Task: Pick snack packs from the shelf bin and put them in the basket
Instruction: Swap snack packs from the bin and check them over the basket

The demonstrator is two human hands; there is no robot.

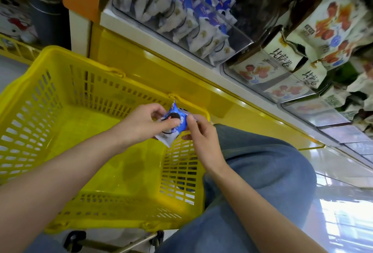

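A small blue and white snack pack (175,123) is held over the right side of the yellow basket (60,99). My left hand (143,123) grips it from the left with thumb and curled fingers. My right hand (199,133) pinches its right edge. The basket's floor shows nothing lying on it. Above, a clear shelf bin (238,40) holds several more blue and white snack packs (181,14).
To the right of that bin, other clear bins hold white packs with red pictures (260,71). A yellow shelf base (161,67) runs behind the basket. My knee in blue jeans (262,172) sits right of the basket. The basket rests on a wheeled frame (74,240).
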